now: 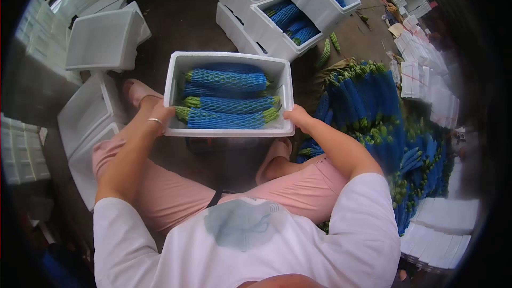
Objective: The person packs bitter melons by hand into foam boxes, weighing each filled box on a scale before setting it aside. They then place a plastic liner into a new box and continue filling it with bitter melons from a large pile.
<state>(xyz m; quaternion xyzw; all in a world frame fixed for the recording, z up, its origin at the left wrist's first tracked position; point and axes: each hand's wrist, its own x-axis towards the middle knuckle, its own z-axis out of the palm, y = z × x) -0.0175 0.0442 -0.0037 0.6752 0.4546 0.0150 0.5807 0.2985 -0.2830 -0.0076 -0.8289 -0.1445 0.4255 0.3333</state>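
Observation:
A white foam box [229, 60] is held up between my knees, its open top facing me. Inside lie several green bitter melons [229, 80] in blue foam net sleeves, stacked lengthwise. My left hand [161, 114] grips the box's left wall near the front corner; a bracelet is on that wrist. On the opposite side, my right hand [298, 117] is closed on the right wall near its front corner. The fingers beneath the box are partly hidden on both sides.
Filled foam boxes [288, 26] are stacked ahead, slightly right. A large heap of blue-netted melons [368, 101] lies by my right leg. Foam boxes [101, 40] stand at the left. Two loose bitter melons [324, 53] rest on the floor. White lids [442, 224] are piled at lower right.

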